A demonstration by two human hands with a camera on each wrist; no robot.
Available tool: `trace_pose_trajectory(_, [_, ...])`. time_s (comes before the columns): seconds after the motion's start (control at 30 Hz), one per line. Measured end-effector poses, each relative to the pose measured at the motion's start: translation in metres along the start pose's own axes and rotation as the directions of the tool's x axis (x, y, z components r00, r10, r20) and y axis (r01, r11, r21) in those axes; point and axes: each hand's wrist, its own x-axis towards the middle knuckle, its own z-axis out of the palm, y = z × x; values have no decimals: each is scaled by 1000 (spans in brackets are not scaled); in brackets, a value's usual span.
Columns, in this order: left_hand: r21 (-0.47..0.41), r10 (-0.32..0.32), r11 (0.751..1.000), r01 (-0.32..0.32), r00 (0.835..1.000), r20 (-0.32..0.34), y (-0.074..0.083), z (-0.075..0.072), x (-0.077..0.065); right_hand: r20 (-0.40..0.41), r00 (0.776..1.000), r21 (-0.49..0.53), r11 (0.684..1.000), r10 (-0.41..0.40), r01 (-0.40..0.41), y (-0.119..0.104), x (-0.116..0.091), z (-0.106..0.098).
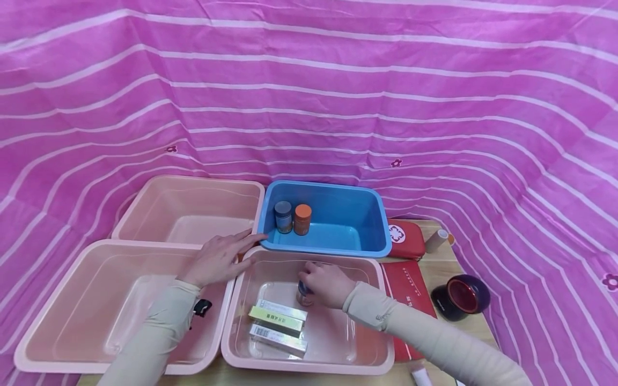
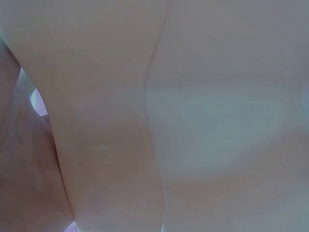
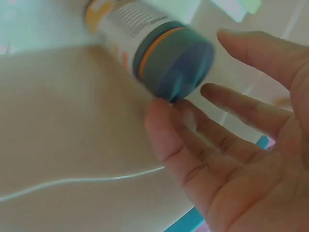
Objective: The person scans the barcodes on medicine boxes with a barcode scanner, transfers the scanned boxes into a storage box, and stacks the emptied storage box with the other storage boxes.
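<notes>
My right hand (image 1: 328, 284) reaches down into the front right pink bin (image 1: 309, 367), at a pill bottle (image 1: 305, 295) with a dark blue cap. In the right wrist view the fingers spread around the bottle's cap (image 3: 186, 63). One fingertip is right at the cap's edge, while a gap separates the thumb from it. My left hand (image 1: 217, 260) rests with fingers extended over the rims where the pink bins meet the blue bin (image 1: 333, 249). Beside the bottle lie several slim boxes, including a yellow-green box (image 1: 276, 320) and a white box (image 1: 278, 340).
Inside the blue bin stand a dark-capped bottle (image 1: 283, 217) and an orange-capped bottle (image 1: 302, 220). Two more pink bins sit at left, one front (image 1: 63, 305), one back (image 1: 193, 185). A red case (image 1: 407, 238), red folder (image 1: 410, 287) and dark round device (image 1: 463, 295) lie at right.
</notes>
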Motion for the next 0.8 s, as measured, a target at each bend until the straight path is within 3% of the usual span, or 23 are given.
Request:
trace_pose_trajectory(0.1, [0,1,1000,-1,1000,-3,-1,0,0,-7,1000,-80,997,8,-8,-2,4,4])
trace_pose_trajectory(0.5, [0,11,1000,-11,1000,-22,0,1,0,54,995,-30,997,78,-77,-6,19,21])
trace_pose_trajectory(0.67, [-5,4,1000,-4,1000,-10,1,0,0,78,994,70,994,79,-84,-5,12,12])
trace_pose_trajectory(0.8, [-16,-12,1000,12,1000,5,1,-1,-1,37,999,125,992,31,-35,-1,-1,-6])
